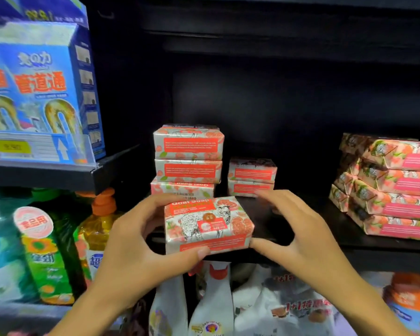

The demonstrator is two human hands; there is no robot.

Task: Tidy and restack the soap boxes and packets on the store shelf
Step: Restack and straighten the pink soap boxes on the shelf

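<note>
A goat soap packet (207, 224), silver with orange print and a goat drawing, is held at the front edge of the black shelf (349, 241). My left hand (141, 241) grips its left end, thumb under the front. My right hand (298, 229) pinches its right end, fingers over the back corner. Behind it stands a stack of three like packets (188, 161). To its right is a lower stack of two packets (251, 177). At the far right lies a skewed pile of pink-labelled soap packets (393, 187).
Blue drain-cleaner boxes (41, 93) fill the upper left shelf. Green and orange dish-soap bottles (46, 253) stand at lower left. White refill pouches (214, 304) sit below the shelf edge. The shelf back is dark.
</note>
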